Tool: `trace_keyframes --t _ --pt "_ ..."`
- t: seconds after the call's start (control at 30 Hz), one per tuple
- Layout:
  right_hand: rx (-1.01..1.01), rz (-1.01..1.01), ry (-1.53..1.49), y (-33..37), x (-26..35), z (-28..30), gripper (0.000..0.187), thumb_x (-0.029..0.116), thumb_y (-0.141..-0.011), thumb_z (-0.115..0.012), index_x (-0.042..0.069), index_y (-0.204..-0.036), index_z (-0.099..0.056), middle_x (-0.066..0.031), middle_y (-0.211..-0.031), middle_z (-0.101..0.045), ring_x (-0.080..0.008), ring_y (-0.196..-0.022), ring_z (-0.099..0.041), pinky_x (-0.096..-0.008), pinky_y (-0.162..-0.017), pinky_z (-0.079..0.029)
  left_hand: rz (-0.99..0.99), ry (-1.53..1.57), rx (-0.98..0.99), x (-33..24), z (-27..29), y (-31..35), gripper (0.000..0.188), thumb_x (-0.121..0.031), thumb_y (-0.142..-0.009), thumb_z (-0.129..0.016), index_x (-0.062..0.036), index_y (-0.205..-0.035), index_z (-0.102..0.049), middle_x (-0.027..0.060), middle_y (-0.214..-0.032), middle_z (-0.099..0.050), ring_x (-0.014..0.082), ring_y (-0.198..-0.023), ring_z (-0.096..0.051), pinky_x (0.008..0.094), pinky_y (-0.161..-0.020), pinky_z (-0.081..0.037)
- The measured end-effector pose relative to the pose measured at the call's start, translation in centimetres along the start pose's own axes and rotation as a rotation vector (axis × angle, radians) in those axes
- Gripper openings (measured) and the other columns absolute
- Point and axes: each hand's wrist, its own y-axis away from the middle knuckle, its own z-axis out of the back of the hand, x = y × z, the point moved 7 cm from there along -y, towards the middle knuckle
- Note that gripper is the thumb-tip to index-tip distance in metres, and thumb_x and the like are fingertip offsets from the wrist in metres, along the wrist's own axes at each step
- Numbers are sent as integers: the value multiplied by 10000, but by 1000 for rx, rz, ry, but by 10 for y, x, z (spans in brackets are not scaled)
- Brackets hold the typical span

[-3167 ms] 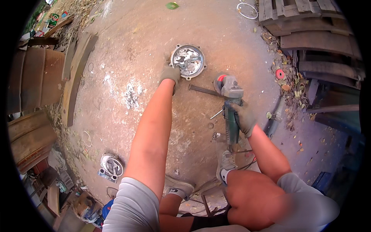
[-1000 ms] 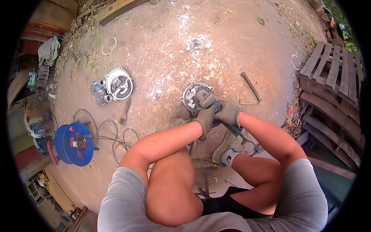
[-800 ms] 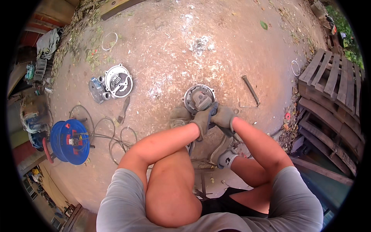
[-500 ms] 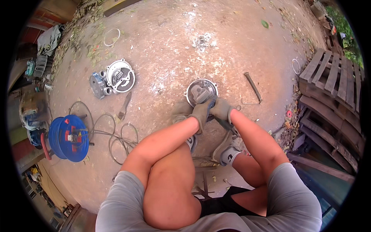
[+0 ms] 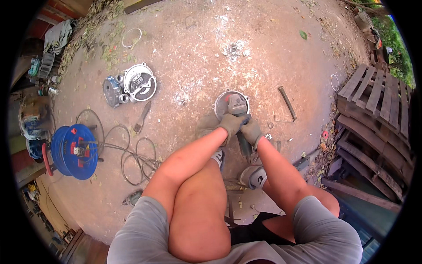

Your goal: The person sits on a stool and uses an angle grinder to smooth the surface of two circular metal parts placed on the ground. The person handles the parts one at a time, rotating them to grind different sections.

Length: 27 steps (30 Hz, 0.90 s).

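Observation:
Both my hands are gloved and closed around an angle grinder [image 5: 238, 105]. My left hand [image 5: 230, 125] grips near its head, and my right hand [image 5: 252, 133] is wrapped on the body just behind. The grinder's dark green rear part [image 5: 244, 146] points back between my feet. Its head lies over a round silver metal housing [image 5: 217, 107] with lugs on its rim, set on the ground before me. The grinder head hides part of the housing's inside, and I cannot make out the disc's contact. A shoe [image 5: 205, 125] stands beside the housing, on the left.
To the left lie a second round housing [image 5: 154, 86], a grey-blue metal part [image 5: 113, 93] and a brush [image 5: 142, 117]. A blue cable reel [image 5: 66, 154] with looped cable [image 5: 125, 154] stands nearer. A long bolt-like bar [image 5: 286, 102] and a bent rod [image 5: 286, 121] lie right; wooden pallets [image 5: 377, 90] are stacked beyond.
The grinder has turned in my hands, so its head now points farther forward over the housing and its green body shows. My right hand has moved slightly back toward me.

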Motion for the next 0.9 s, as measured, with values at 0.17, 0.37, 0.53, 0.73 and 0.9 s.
trace_keyframes --t 0.17,0.37,0.53,0.73,0.9 --pt "-44 19 119 0 -7 -1 461 273 -864 -775 -34 -1207 -754 -232 -1121 -813 -341 -1022 -791 -417 -880 -616 -45 -171 4 -8 5 5 479 -469 -957 -820 -76 -1230 -840 164 -1090 -824 239 -961 -772 360 -864 -598" --pt "26 -52 192 -17 1 0 421 242 -868 -761 -16 -1200 -761 -235 -1109 -811 -338 -1037 -786 -408 -917 -604 -37 14 -53 10 12 -9 497 -435 -956 -823 -3 -1202 -830 179 -1090 -832 249 -963 -781 367 -878 -600" --pt "-98 62 0 7 -2 6 407 196 -874 -759 -10 -1225 -744 -216 -1124 -808 -316 -1046 -781 -407 -927 -602 -187 49 -80 -31 -3 25 433 -334 -945 -848 11 -1205 -812 162 -1108 -831 238 -985 -781 378 -899 -602" --pt "-56 35 176 12 15 9 398 200 -891 -734 -33 -1214 -724 -253 -1116 -794 -367 -1051 -776 -436 -923 -599 -135 -54 -53 -20 -5 25 450 -340 -964 -836 -3 -1260 -791 138 -1184 -823 221 -1055 -769 368 -957 -590" --pt "-62 -9 238 6 1 6 417 217 -892 -722 -23 -1232 -735 -274 -1142 -795 -422 -1083 -776 -458 -930 -600 -113 -50 -85 0 -3 8 498 -445 -949 -834 9 -1152 -829 214 -1089 -833 286 -1004 -805 394 -899 -612"
